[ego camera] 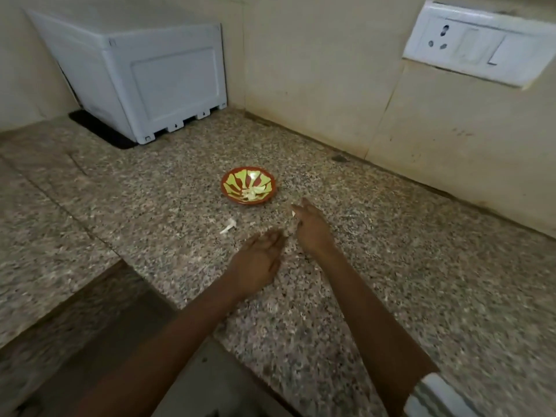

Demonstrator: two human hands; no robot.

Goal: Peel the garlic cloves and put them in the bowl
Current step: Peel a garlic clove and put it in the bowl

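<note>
Left hand (259,261), right hand (313,231) — fingers straight.

Far beyond the fingers (307,209) and off to their left, I see a white plastic box (144,70) standing in the corner on a black mat (99,127). Up and to the right of the fingers, a white switch-and-socket plate (478,43) sits on the beige wall (316,70). The speckled granite table (421,281) spreads beneath them, with a small dark mark (339,158) near the wall's foot
</note>
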